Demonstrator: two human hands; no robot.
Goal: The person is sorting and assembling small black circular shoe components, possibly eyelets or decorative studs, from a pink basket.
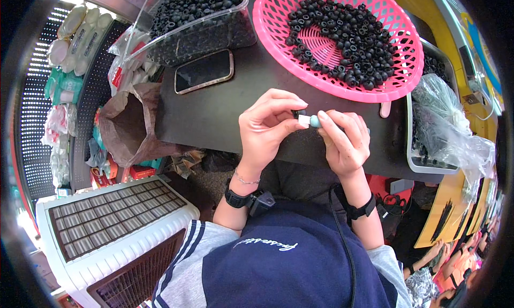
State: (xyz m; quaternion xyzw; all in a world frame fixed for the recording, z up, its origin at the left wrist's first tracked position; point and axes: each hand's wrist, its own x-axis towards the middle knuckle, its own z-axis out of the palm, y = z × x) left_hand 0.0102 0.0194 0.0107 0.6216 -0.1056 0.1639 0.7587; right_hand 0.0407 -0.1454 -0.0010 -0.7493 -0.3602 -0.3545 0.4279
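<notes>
Above the table's near edge my two hands meet. My left hand [267,126] is closed, pinching a small black ring-shaped part [296,114] between thumb and fingertips. Closed around a slim tool with a pale teal handle [315,121], my right hand [347,142] brings its flat whitish tip up to the black part. The tool's kind is not clear, and the fingers hide most of its handle. Beyond the hands, a pink openwork plastic basket [278,53] holds many similar black parts [369,51].
A clear plastic bin [209,48] full of black parts stands at the far left of the dark table [214,120], a phone [204,71] before it. At right lie a tray [425,167] and clear plastic bags [441,107]. An open brown bag [131,131] and a white air cooler [176,203] are left.
</notes>
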